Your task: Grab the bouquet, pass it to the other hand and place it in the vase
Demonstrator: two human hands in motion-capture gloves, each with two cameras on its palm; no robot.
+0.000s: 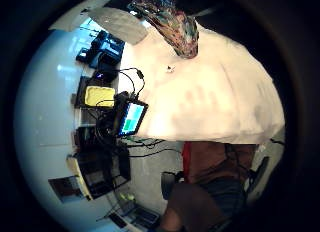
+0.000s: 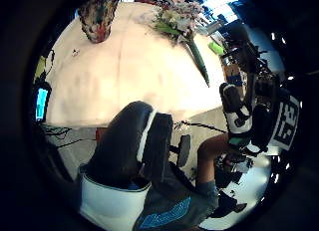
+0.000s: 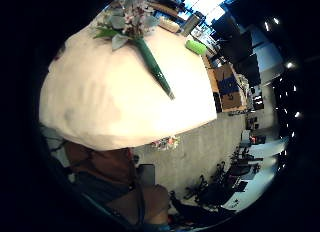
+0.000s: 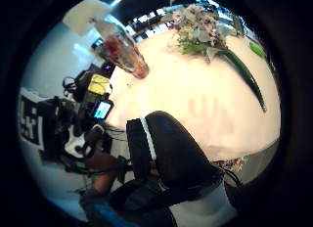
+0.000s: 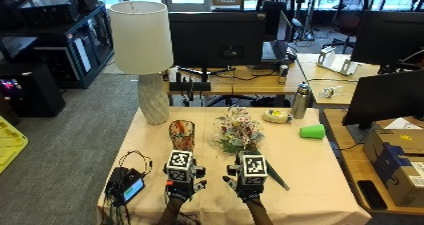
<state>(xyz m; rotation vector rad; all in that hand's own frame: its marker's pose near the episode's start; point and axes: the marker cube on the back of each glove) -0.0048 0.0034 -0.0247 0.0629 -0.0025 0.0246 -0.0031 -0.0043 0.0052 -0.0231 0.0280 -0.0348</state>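
Note:
A bouquet (image 5: 238, 133) of pale flowers with a long green wrapped stem lies on the beige-clothed table (image 5: 318, 185), its stem end toward the front right. A patterned glass vase (image 5: 182, 134) stands upright just left of it. My left hand (image 5: 180, 182) hovers in front of the vase and my right hand (image 5: 248, 182) over the bouquet's stem; both are open and hold nothing. The palm views show the vase (image 1: 172, 22) (image 2: 97, 17) (image 4: 122, 51) and bouquet (image 2: 182, 19) (image 3: 132, 17) (image 4: 200, 26) some way off, with spread-finger shadows on the cloth.
A tall lamp (image 5: 142, 60) stands at the back left corner. A green cup (image 5: 313, 132), a metal bottle (image 5: 301, 100) and a small round object (image 5: 275, 116) sit at the back right. A device with a lit screen (image 5: 127, 185) and cables lies at the left edge.

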